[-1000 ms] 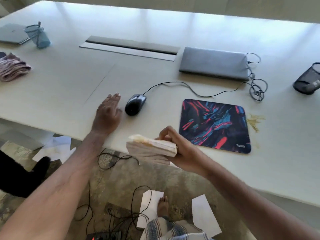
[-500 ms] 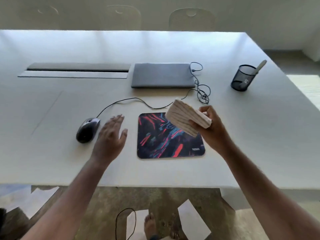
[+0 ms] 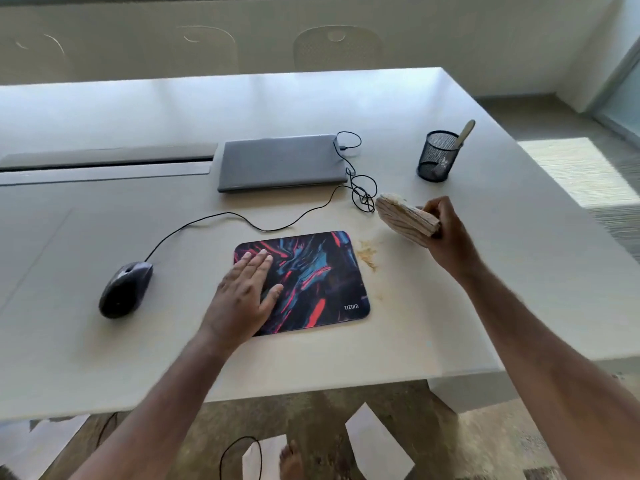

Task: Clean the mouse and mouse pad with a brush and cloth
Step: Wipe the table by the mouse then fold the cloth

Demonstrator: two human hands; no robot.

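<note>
Now the left hand (image 3: 246, 295) lies flat on the mouse pad's (image 3: 311, 282) left half; the right hand (image 3: 446, 233) grips the folded cloth (image 3: 403, 220) just beyond its far-right corner; the mouse (image 3: 125, 289) sits left.

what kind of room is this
Probably an office or meeting room: a long pale table with chairs along the far side, a closed laptop, a wired mouse and a mesh pen cup.

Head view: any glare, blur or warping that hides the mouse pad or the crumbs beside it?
Head view: daylight glare washes the table's far end; the mouse pad and crumbs read clearly. The forearms blur slightly, and the left hand covers the pad's left edge. Wide-angle bending curves the table edges.
</note>
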